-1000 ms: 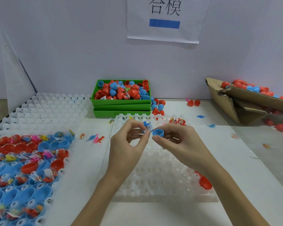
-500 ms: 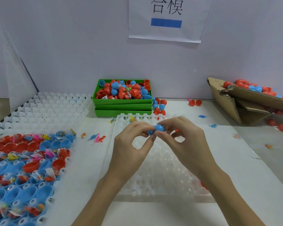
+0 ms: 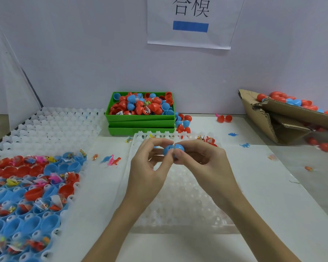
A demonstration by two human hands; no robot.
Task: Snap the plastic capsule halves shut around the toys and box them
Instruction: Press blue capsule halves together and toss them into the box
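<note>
The left hand [image 3: 148, 165] and right hand [image 3: 203, 163] meet fingertip to fingertip, both pinching one blue capsule [image 3: 172, 149] above the clear cell tray [image 3: 182, 208].

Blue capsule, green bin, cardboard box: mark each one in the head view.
blue capsule [image 3: 171, 149]: head view, on its left half, between both hands' fingertips.
green bin [image 3: 140, 117]: head view, on its front wall.
cardboard box [image 3: 257, 118]: head view, on its torn left flap.
</note>
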